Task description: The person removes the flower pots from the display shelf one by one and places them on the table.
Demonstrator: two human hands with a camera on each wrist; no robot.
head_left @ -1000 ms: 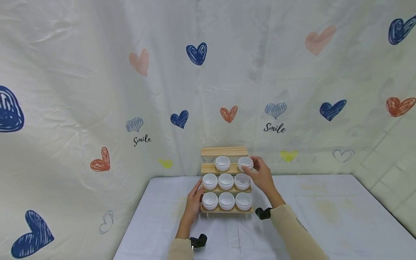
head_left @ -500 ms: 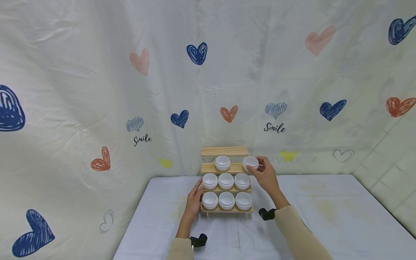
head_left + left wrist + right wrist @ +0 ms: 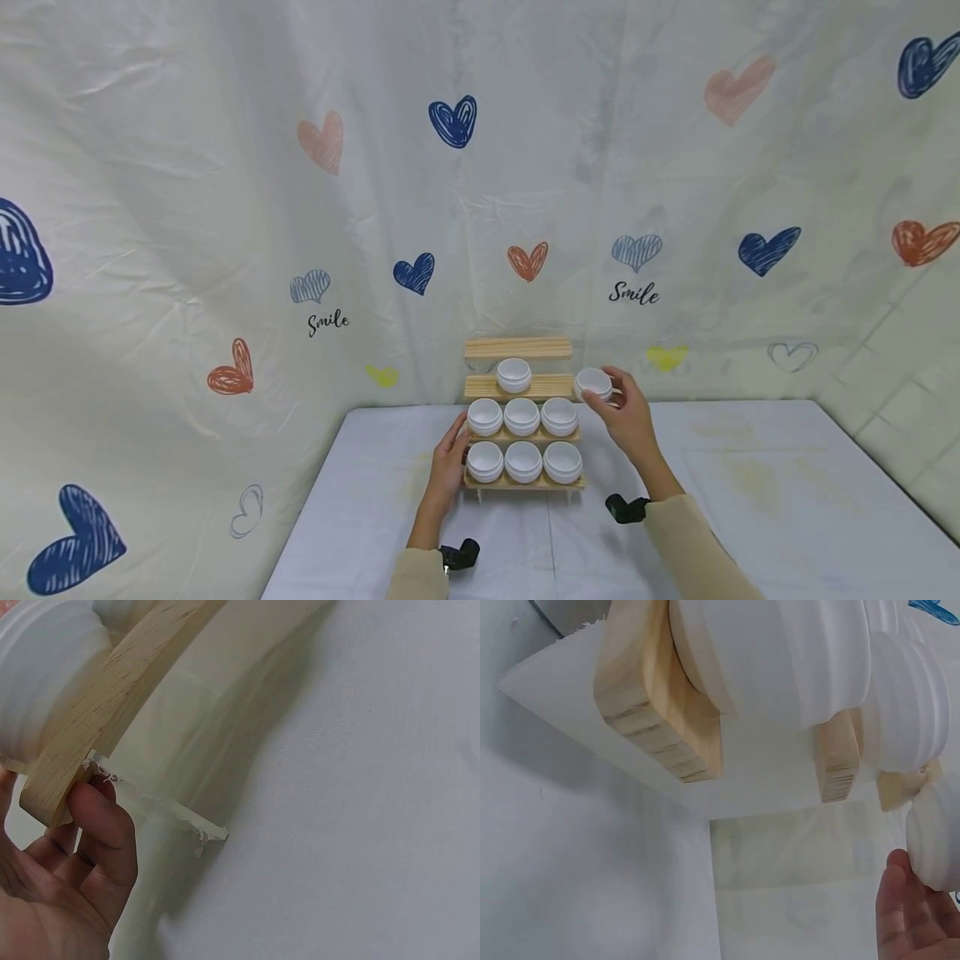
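Observation:
A stepped wooden rack (image 3: pixel 517 348) stands on the table with small white bowls on its tiers. The two lower tiers hold three bowls each, and one bowl (image 3: pixel 513 376) sits on the tier above. My left hand (image 3: pixel 444 471) grips the rack's left side; in the left wrist view its fingers curl round the end of a wooden slat (image 3: pixel 97 712). Just off the rack's right side, my right hand (image 3: pixel 632 423) pinches another white bowl (image 3: pixel 593 383) between thumb and fingers. The right wrist view shows that bowl (image 3: pixel 937 832) at its right edge, partly cut off.
A white cloth covers the table (image 3: pixel 735 483). Behind it hangs a pale curtain (image 3: pixel 540 183) printed with hearts and "Smile". Thin white legs (image 3: pixel 165 799) support the rack. Black devices are strapped to both wrists.
My right hand has drawn the bowl rightward along the third tier and off its right end. My left hand stays on the rack, and the other bowls have not moved.

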